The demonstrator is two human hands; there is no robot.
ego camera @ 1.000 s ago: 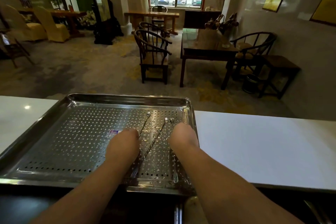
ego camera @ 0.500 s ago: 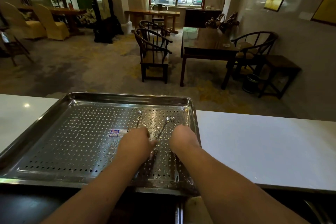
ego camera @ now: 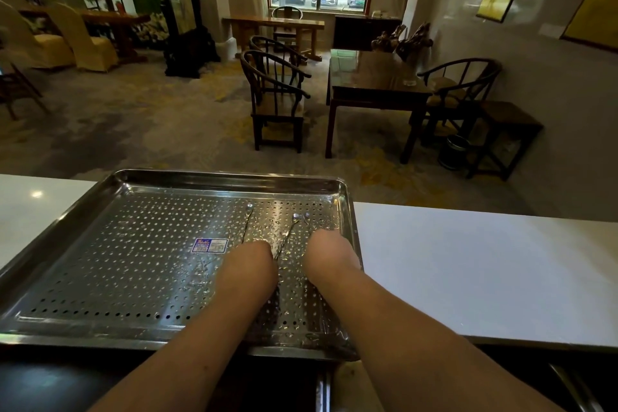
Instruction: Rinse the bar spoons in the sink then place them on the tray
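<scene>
A perforated steel tray (ego camera: 100,278) sits on the counter in front of me. On its right part lie wet bar spoons: the left bar spoon (ego camera: 248,217) and the middle bar spoon (ego camera: 288,234), their small bowls pointing away from me. My left hand (ego camera: 247,267) is curled over the near end of the left spoon. My right hand (ego camera: 331,256) is curled down near the tray's right rim, with a third spoon's tip (ego camera: 305,218) showing just beyond it. The fingers of both hands are hidden under the knuckles.
The white counter (ego camera: 468,271) runs to the right of the tray and to its left (ego camera: 30,211). A blue sticker (ego camera: 210,245) is on the tray floor. A dark sink edge (ego camera: 321,388) lies below the tray. Chairs and tables stand beyond the counter.
My left hand shifted right onto the left spoon's handle, and that spoon's far tip swung left, away from the middle spoon. My right hand stayed where it was.
</scene>
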